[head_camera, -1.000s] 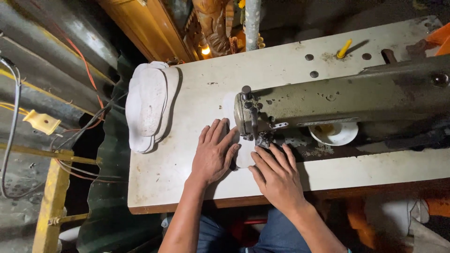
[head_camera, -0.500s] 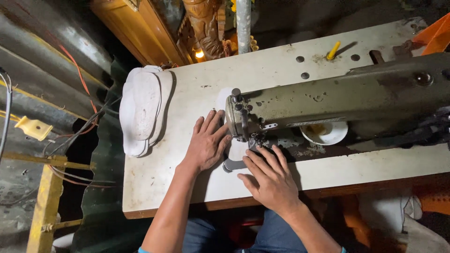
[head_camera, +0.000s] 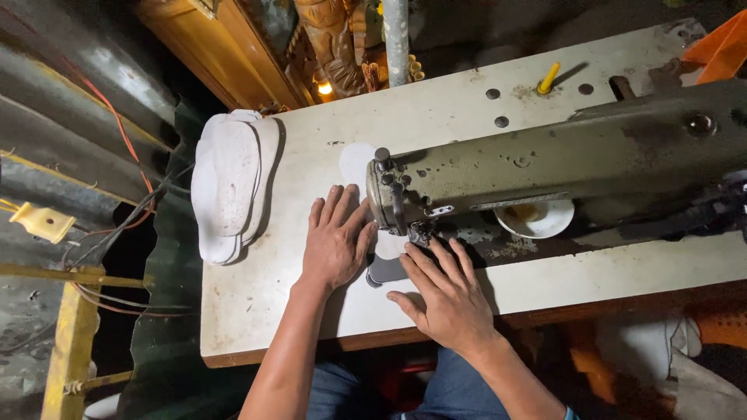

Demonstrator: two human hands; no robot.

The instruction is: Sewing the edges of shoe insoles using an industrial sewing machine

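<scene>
My left hand (head_camera: 336, 243) lies flat on the table, fingers spread, pressing a white insole-shaped piece (head_camera: 356, 163) that runs under the head of the olive-green sewing machine (head_camera: 560, 167). My right hand (head_camera: 443, 295) rests flat beside it, fingers pointing at the needle area, holding down the near end of the piece, where a grey part (head_camera: 385, 270) shows. The needle itself is hidden by the machine head. Most of the piece is covered by my hands and the machine.
A stack of white insoles (head_camera: 229, 183) lies at the left end of the worn white table (head_camera: 257, 303). A small white dish (head_camera: 537, 220) sits under the machine arm. A yellow peg (head_camera: 548, 78) stands at the back. Orange cloth (head_camera: 720, 47) is at the far right.
The white piece has shifted away from me under the machine head, so more of it shows beyond. Both hands have stayed flat on it. The view has moved slightly.
</scene>
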